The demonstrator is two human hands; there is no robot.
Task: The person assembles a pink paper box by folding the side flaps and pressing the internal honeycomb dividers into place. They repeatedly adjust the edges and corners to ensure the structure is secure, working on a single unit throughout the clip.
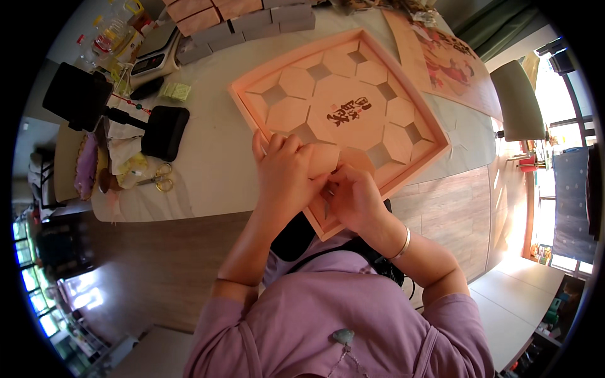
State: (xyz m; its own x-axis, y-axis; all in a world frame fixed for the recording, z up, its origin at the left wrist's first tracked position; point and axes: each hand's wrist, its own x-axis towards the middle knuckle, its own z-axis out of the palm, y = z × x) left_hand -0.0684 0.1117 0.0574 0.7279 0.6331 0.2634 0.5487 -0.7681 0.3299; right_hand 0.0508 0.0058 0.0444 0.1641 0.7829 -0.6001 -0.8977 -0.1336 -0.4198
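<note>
A shallow peach cardboard box (402,61) lies tilted across the table's front edge. Its insert (372,116) has octagonal panels, grey-looking square gaps and dark lettering in the middle. Over the near corner, my left hand (287,167) is closed on a curved peach cardboard flap (323,160), its thumb pointing toward the other hand. My right hand (356,196) meets it there, fingers bent and pinched at the flap's lower edge. Exactly what the right fingertips grip is partly hidden by the hands.
The white table (208,138) carries gold-handled scissors (162,177), a black stand (165,132), a green notepad (176,92) and a scale (155,60) on the left. Stacked grey and peach boxes (252,24) stand behind. A printed peach sheet (450,69) lies far right, near a chair (520,101).
</note>
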